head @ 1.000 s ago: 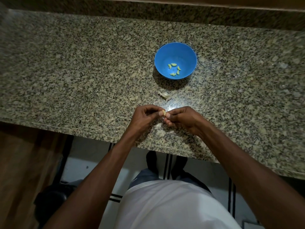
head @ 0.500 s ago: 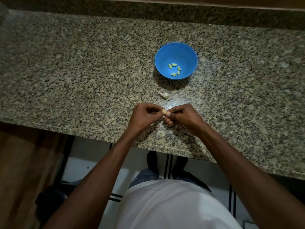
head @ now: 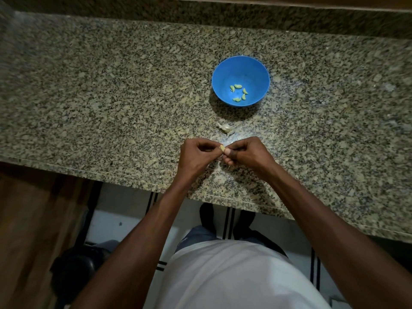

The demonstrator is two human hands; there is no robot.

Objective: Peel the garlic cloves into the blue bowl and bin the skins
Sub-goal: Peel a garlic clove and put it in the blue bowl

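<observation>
Landmark: round blue plastic bowl (head: 240,80), standing upright on the speckled granite desk (head: 111,97), toward the far side of it.
Bowl contents: five small pale yellow-green peeled garlic cloves (head: 239,93), lying loosely in a ring on the bowl's floor.
Clove in work: one small pale yellowish garlic clove (head: 222,148), held above the desk on the near side of the bowl, well apart from it, close to the desk's front edge.
Left hand (head: 197,156): near side of the bowl and slightly left of it; fingers curled inward, thumb and fingertips pinching the left end of the clove.
Right hand (head: 247,152): near side of the bowl, directly in line with it; fingers curled, thumb tip pressed against the right end of the same clove, pinching it.
Clove relative to fingers: it sits between the two sets of fingertips, which nearly touch each other; only its top shows, the rest is hidden by the fingers.
Loose pieces: a small whitish unpeeled garlic piece with papery skin (head: 225,127) lies on the desk between the bowl and the hands, just beyond the fingertips.
Skins: pale flecks on the desk beneath the hands, too small to tell for certain.
Foreground: white shirt (head: 234,275) of the person, below the desk's edge.
</observation>
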